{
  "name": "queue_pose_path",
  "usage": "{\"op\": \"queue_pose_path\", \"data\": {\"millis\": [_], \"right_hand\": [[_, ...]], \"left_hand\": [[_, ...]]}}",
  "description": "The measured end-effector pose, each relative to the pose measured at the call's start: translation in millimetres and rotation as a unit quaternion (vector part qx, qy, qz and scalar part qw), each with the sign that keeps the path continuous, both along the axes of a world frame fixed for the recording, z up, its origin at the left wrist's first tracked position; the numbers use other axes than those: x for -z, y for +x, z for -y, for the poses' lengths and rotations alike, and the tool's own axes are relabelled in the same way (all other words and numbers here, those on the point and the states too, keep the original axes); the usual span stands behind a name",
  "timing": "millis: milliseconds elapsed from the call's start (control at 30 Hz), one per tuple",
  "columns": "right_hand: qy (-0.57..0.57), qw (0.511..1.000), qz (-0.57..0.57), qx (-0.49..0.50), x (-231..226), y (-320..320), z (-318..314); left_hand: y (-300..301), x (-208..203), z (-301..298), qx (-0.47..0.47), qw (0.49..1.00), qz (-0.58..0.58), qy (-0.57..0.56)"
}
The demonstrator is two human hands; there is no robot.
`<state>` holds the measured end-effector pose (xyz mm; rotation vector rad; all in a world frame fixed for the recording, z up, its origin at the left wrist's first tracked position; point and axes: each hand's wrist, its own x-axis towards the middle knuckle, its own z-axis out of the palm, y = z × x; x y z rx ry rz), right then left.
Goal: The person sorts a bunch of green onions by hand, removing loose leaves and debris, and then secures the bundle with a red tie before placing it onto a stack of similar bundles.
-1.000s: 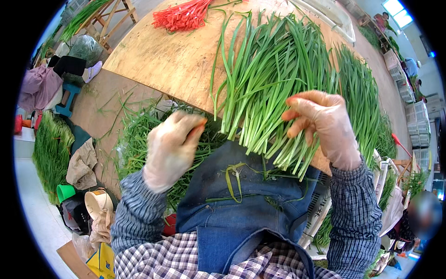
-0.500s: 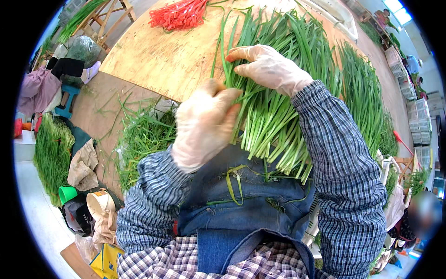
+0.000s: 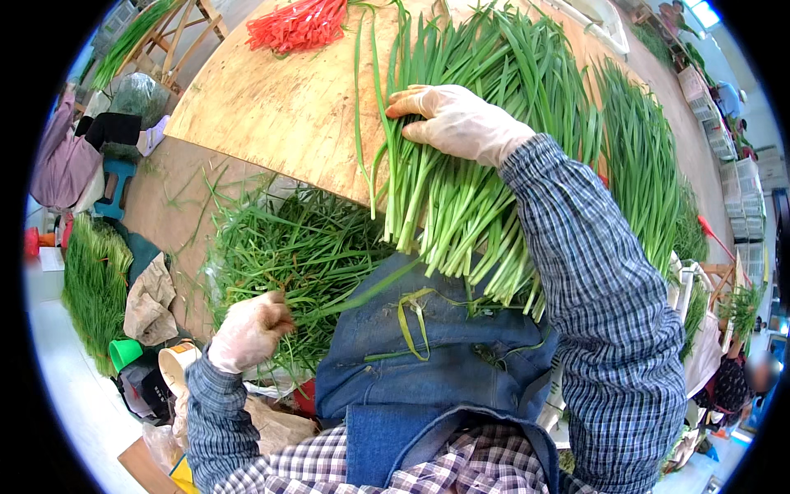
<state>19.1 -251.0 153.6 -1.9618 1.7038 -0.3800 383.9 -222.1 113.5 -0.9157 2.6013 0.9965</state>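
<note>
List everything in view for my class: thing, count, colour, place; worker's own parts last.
Wooden table: one, brown, ahead.
Large leaf pile: one, green, on table.
Second leaf pile: one, green, right of it.
Red strips: one bundle, red, table's far left.
Loose leaf heap: one, green, left of lap.
Leaf stack: one, green, far left.
Stool: one, blue, left.
Crumpled sheet: one, tan, left.
Bucket: one, cream, lower left.
Container: one, green, lower left.
Crates: several, pale, right edge.
People: several, mixed clothing, left and right edges.
Remaining background: too small to tell.
Apron: one, blue, lap.
Sleeves: two, dark check, forearms.
Left hand: one, whitish glove, at loose leaf heap.
Right hand: one, whitish glove, on large leaf pile.
</note>
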Motion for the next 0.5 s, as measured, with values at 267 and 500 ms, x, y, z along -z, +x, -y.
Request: {"op": "queue_pose_path", "data": {"millis": [267,500], "right_hand": [[-0.197,0.978,0.031,0.069,-49,-19,-53],[-0.153,0.979,-0.065,0.119,-6,-30,-134]], "left_hand": [[-98,-34,-21,0.004,0.922,-0.345,-0.177],[-199,-28,-17,0.081,0.911,-0.282,-0.291]]}}
